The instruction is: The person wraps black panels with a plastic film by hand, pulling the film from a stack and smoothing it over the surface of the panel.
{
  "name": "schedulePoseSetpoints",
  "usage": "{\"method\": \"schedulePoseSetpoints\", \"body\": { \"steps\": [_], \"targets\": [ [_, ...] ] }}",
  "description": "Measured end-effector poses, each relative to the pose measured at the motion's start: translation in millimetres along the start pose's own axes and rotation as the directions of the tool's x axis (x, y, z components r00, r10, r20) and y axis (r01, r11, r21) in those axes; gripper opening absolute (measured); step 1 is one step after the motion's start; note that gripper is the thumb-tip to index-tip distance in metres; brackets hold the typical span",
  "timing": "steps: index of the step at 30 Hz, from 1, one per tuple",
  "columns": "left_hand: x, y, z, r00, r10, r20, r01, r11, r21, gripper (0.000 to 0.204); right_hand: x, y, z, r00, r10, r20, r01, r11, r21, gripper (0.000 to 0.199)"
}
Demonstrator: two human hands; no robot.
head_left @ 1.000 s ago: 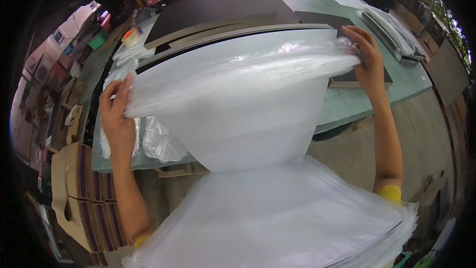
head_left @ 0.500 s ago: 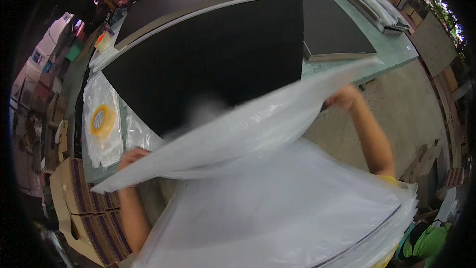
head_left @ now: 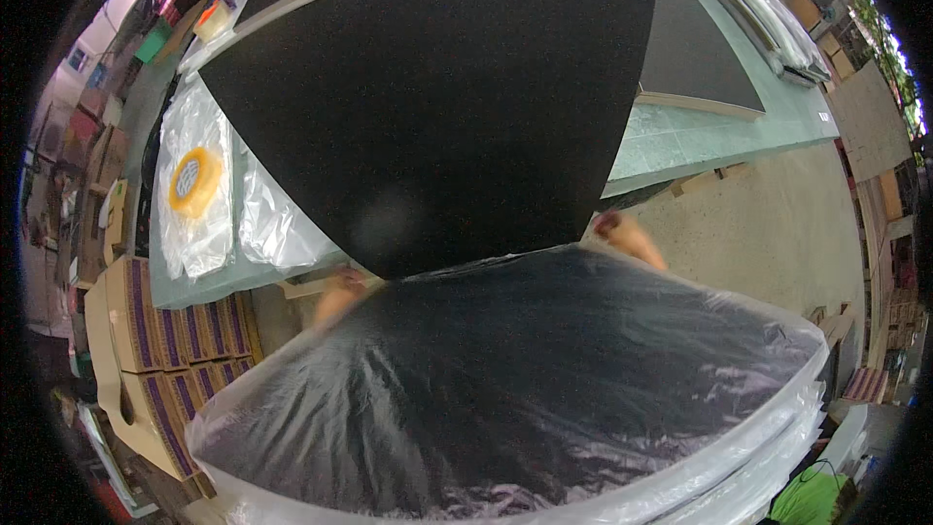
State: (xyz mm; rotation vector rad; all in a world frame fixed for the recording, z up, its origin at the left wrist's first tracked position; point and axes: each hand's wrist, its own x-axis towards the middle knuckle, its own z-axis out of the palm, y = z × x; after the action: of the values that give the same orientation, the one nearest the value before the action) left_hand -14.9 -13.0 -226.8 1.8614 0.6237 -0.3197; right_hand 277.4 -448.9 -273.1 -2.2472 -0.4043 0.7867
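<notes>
A large black panel (head_left: 437, 107) stands tilted in front of me, its upper part bare. Its lower part shows darkly through a clear plastic bag (head_left: 544, 360) that spreads across the near side. My left hand (head_left: 342, 297) is closed on the bag at the left end of its mouth, beside the panel's edge. At the right end of the mouth, my right hand (head_left: 627, 238) is closed on the bag too. Both hands are somewhat blurred, and their fingers are partly hidden by the panel and the plastic.
A green table (head_left: 671, 146) lies behind the panel, with another dark panel (head_left: 695, 53) and wrapped flat pieces (head_left: 763, 19) on it. A yellow tape roll (head_left: 196, 182) rests on folded plastic bags (head_left: 185, 243). Cardboard cartons (head_left: 185, 340) are stacked at the left.
The bag's mouth has come down over the near part of the black panel, which now shows through the plastic. Both hands have moved inward, toward the panel's sides.
</notes>
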Motion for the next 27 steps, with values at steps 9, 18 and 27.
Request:
{"method": "schedulePoseSetpoints", "body": {
  "steps": [9,18,27],
  "targets": [
    [-119,179,-16,0.454,0.446,0.772,-0.565,0.813,-0.138,0.039,-125,-209,-72,-0.137,-0.654,0.744,0.432,0.637,0.639,0.051],
    [54,-52,66,0.87,0.041,0.491,-0.154,0.969,0.191,0.054,-33,-62,10,0.762,0.143,0.632,0.223,0.858,-0.463,0.053],
    [-3,5,26,0.956,0.158,0.249,-0.181,0.981,0.072,0.032,-180,-322,-27,0.022,-0.95,0.312,0.276,0.306,0.911,0.018]
  ]
}}
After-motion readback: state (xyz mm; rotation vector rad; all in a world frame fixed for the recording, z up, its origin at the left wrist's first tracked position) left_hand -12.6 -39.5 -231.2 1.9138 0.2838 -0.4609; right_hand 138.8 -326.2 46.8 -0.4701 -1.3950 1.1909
